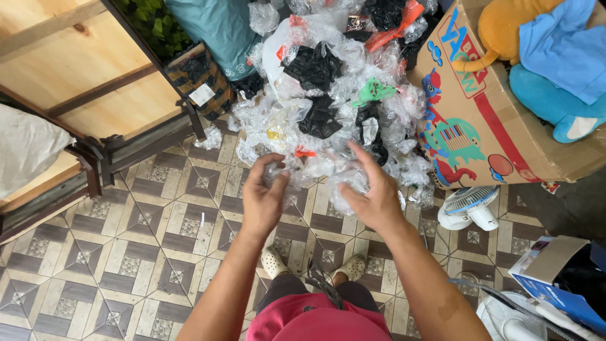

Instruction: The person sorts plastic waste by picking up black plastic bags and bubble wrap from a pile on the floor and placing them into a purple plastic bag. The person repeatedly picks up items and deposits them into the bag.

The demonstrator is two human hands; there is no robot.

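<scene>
Both hands up over the tiled floor, front edge of the plastic pile. Left hand pinching a clear plastic bag, right hand half-open against it. Probably feather-light, floppy, slippery; best gathered by bunched folds.

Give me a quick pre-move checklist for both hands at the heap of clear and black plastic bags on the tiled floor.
1. Left hand on the crumpled clear plastic bag: ok, fingers curl into it.
2. Right hand grip: cannot tell, its fingers are spread over the clear plastic and what lies under the palm is hidden.
3. Both hands on the same bag: cannot tell, the clear film blends together.
4. Heap of clear and black plastic bags within reach: ok, directly ahead of the hands.
5. Footing: ok, both light clogs flat on the patterned tile floor.
6. Space to the right: not ok, the small white fan and the printed cardboard box stand close.
</scene>
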